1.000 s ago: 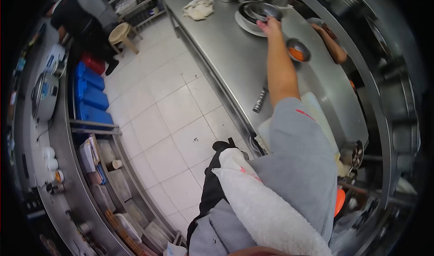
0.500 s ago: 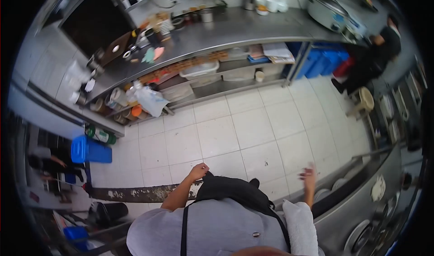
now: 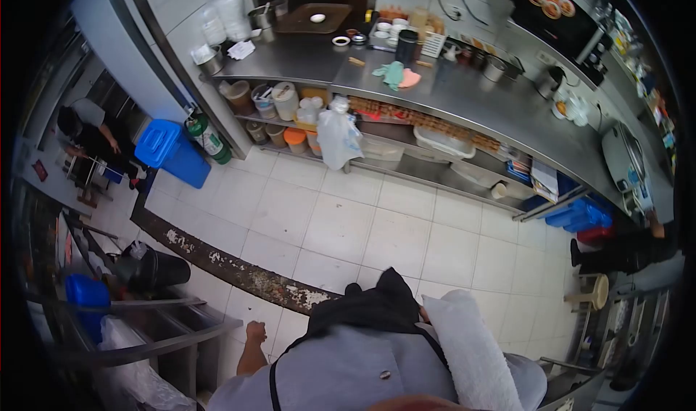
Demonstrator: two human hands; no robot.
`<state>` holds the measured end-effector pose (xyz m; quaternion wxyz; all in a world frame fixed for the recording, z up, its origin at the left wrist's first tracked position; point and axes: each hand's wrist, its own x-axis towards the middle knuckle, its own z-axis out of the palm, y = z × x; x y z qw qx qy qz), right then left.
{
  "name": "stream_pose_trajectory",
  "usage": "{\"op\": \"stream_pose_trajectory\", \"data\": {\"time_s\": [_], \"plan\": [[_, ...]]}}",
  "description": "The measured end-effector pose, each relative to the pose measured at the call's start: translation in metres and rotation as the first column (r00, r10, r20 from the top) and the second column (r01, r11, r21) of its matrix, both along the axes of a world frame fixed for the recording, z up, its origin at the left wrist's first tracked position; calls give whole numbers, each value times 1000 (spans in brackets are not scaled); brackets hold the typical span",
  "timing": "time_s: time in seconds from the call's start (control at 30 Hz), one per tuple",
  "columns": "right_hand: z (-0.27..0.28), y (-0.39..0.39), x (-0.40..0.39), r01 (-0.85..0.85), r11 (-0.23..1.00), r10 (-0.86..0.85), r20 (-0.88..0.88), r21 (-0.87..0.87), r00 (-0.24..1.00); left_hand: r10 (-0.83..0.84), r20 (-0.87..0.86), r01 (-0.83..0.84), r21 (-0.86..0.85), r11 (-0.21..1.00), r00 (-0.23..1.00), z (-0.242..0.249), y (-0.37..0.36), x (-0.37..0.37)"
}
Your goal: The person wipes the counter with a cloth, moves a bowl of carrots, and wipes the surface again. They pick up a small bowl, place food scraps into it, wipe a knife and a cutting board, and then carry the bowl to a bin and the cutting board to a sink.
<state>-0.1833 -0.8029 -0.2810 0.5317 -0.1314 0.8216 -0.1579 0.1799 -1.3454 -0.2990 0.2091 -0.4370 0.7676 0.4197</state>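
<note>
My left hand [image 3: 256, 331] hangs low at my left side with its fingers curled in, and nothing shows in it. Beyond it runs a dark, worn strip [image 3: 239, 272] across the floor. Only a sliver of my right hand [image 3: 425, 313] shows, beside my black apron [image 3: 362, 306]; a white towel [image 3: 464, 338] draped over my right shoulder covers the rest. Its fingers are hidden. The apron is worn over a grey shirt [image 3: 341, 367].
A steel counter [image 3: 290, 66] lines the far side, with a plastic bag [image 3: 339, 137] hanging from it. A blue bin [image 3: 174, 153] and green cylinder [image 3: 208, 137] stand left. One person [image 3: 90, 132] works at far left, another [image 3: 623, 251] at right, near a stool [image 3: 594, 293].
The view has swung left, bringing the blue bin and the counter's left end further in. My left hand has dropped to my side; my right hand has come in close behind the towel.
</note>
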Motion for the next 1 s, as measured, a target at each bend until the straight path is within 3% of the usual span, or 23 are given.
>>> {"op": "stream_pose_trajectory", "data": {"time_s": [0.13,0.37,0.53,0.63,0.7,0.73,0.77,0.83,1.0], "plan": [[-11,-77,-58,-144,990,144,-18,6,989,347,77,-355,165,920,935,5,13,5],[-31,-260,-159,-424,905,421,-61,-40,905,437,2,-418,294,859,899,-37,42,-67],[-43,-389,-224,-687,726,683,-86,-26,725,678,-63,-650,233,723,732,-29,-8,-73],[-47,-485,-269,-844,535,830,-199,21,521,831,-199,-810,196,553,519,-26,-44,-62],[-44,-565,-300,-900,415,889,-270,131,370,989,-140,-896,434,97,40,-20,-55,-59],[-8,-610,-307,-873,432,900,-173,225,401,995,-102,-898,439,26,-21,-21,-66,-59],[29,-650,-305,-859,460,872,-298,225,389,997,-74,-905,424,35,4,-23,-74,-61],[87,-724,-298,-840,512,824,-379,179,421,996,-33,-912,401,89,83,-27,-94,-66],[84,-868,-253,-866,498,772,-475,41,421,972,22,-898,389,207,233,-41,-165,-65]]}}
